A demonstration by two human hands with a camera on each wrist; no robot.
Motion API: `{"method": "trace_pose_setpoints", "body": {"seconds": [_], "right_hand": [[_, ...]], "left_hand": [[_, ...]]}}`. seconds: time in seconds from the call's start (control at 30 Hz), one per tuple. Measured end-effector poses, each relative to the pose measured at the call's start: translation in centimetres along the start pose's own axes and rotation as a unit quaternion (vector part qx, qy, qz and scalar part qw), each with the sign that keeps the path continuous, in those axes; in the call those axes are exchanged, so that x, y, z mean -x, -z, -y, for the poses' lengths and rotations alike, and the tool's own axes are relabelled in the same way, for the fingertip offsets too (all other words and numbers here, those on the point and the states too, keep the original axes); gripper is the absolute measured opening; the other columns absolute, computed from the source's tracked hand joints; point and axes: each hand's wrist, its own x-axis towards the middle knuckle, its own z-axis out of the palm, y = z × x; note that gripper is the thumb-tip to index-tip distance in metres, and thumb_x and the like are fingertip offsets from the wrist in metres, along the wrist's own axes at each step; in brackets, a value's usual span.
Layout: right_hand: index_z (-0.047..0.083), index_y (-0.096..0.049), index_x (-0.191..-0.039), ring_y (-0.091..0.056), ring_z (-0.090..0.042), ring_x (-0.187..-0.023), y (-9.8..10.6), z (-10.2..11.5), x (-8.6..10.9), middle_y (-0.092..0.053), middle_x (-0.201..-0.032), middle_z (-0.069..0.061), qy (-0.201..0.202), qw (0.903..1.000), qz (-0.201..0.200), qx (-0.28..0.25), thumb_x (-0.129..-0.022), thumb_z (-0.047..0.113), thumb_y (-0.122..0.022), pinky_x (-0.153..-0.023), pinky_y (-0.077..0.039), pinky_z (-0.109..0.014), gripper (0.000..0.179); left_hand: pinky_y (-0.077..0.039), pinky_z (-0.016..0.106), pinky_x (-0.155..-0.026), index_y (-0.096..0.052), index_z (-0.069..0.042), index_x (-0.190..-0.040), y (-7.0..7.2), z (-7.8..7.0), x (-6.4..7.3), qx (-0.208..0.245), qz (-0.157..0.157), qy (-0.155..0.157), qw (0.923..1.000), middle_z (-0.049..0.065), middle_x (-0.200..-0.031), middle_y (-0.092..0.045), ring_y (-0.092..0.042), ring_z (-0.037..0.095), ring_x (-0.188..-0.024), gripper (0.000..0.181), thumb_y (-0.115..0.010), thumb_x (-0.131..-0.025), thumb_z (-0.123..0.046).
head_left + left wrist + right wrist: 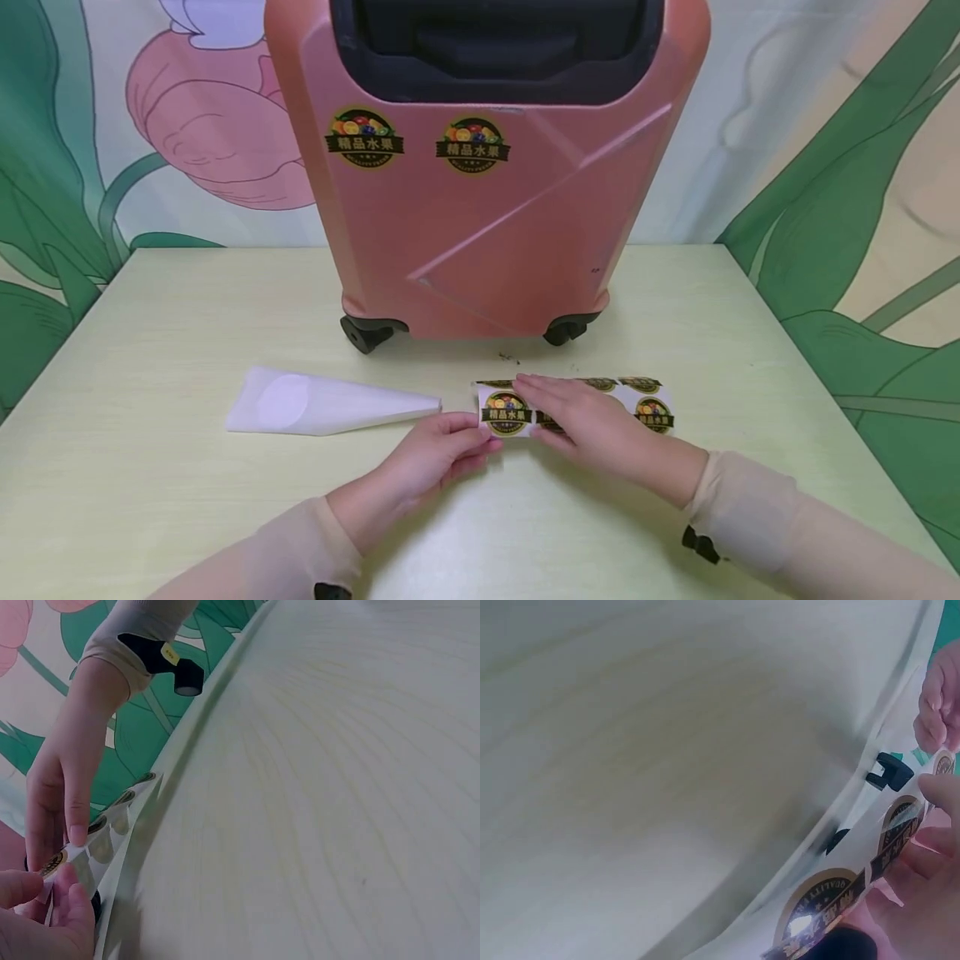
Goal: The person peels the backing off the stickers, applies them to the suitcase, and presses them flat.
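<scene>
- Sticker sheet (626, 398): being kept on the table (187, 517), in front of the suitcase (487, 233) and between both hands; near edge being held up, judging by the left wrist view.
- Left hand (431, 454): sheet's left end being pinched between thumb and fingers, with almost no gap left; a sticker (507, 414) is being left uncovered just beside the thumb.
- Right hand (600, 429): being laid across the middle of the sheet, fingers nearly straight, nothing visibly being gripped; several stickers are being hidden beneath it. How hard it is being pressed cannot be told.
- White paper (337, 408): being left on the table to the left of the sheet, narrow end toward the left hand.
- Two stickers, left one (365, 139) and right one (473, 145), are being carried side by side on the suitcase front.
- Risk, creasing: the end sticker is being put in danger of bending, since only the end is being pinched while the middle is being covered.
- Risk, slipping: the sheet is being steadied by fingers alone; were the right hand lifted, curling or sliding might be caused.
- Risk, tearing: a sticker edge might be ripped if the sheet were being pulled unevenly between the hands.
- Risk, rolling: the suitcase is being supported on wheels (365, 335); by a firm push it might be shifted.
</scene>
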Motion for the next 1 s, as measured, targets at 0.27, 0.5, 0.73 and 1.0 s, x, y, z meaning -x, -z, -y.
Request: {"method": "trace_pose_setpoints", "body": {"seconds": [0.27, 0.5, 0.73, 1.0], "right_hand": [[0.007, -0.054, -0.130, -0.047, -0.025, -0.122, 0.2, 0.7, -0.2, -0.050, -0.133, -0.008, -0.021, 0.9969, -0.068, -0.034, -0.086, 0.024, -0.068, -0.099, -0.039, -0.043, 0.049], [0.012, -0.071, -0.099, -0.052, -0.010, -0.086, -0.7, 1.9, -0.8, -0.058, -0.096, 0.004, -0.022, 0.9828, -0.162, -0.086, -0.077, 0.019, -0.077, -0.071, -0.046, -0.025, 0.024], [0.011, -0.073, -0.087, -0.052, -0.007, -0.075, -0.8, 2.6, -1.2, -0.058, -0.086, 0.006, -0.038, 0.9686, -0.207, -0.133, -0.074, 0.014, -0.080, -0.057, -0.046, -0.023, 0.015], [0.009, -0.074, -0.086, -0.053, -0.010, -0.069, -1.0, 2.7, -1.3, -0.060, -0.083, 0.006, -0.047, 0.9618, -0.219, -0.157, -0.074, 0.012, -0.079, -0.052, -0.045, -0.023, 0.013]], "left_hand": [[-0.050, 0.027, -0.081, -0.052, 0.015, -0.115, -0.2, 0.0, -0.4, 0.049, -0.026, -0.004, 0.9985, 0.015, -0.096, -0.068, -0.066, 0.013, -0.086, 0.027, -0.054, -0.092, -0.001], [-0.052, 0.027, -0.078, -0.058, 0.009, -0.111, -0.7, -0.1, -0.4, 0.040, -0.046, -0.006, 0.9981, 0.009, -0.094, -0.069, -0.066, 0.011, -0.083, 0.026, -0.059, -0.091, -0.007], [-0.050, 0.028, -0.076, -0.063, 0.006, -0.109, -1.3, -0.3, -0.3, 0.013, -0.072, -0.013, 0.9972, 0.003, -0.090, -0.069, -0.063, 0.009, -0.082, 0.026, -0.061, -0.091, -0.012], [-0.048, 0.028, -0.074, -0.066, 0.003, -0.104, -1.4, -0.4, -0.5, 0.013, -0.086, -0.013, 0.9961, 0.000, -0.087, -0.069, -0.061, 0.010, -0.080, 0.023, -0.061, -0.090, -0.015]]}}
